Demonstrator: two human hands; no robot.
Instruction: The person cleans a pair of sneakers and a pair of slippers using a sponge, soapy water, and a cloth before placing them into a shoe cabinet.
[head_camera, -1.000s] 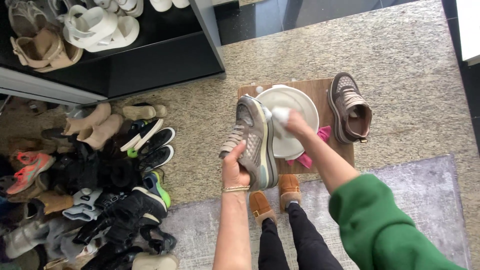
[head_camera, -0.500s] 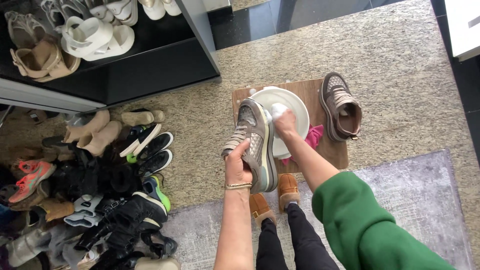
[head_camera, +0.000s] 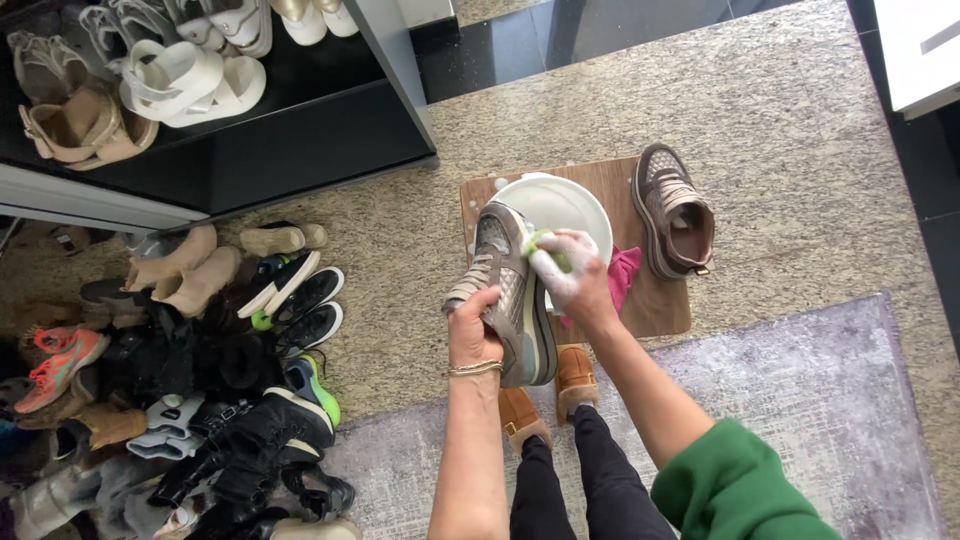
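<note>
Head view: left hand (head_camera: 472, 335) clamps the grey-brown sneaker (head_camera: 510, 290) tilted above the white basin (head_camera: 580, 200); foamy right hand (head_camera: 572, 272) pinches a green sponge (head_camera: 548, 250) against its sole edge. Suds could loosen either grip, dropping the shoe onto the wooden board (head_camera: 655, 305).

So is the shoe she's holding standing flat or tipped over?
Tipped on its side. The left hand holds the sneaker above the bowl, sole edge facing the soapy right hand.

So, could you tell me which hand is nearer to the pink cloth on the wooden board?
Right. The right hand, soapy, sits just beside the pink cloth; the left hand grips the sneaker farther away.
</note>
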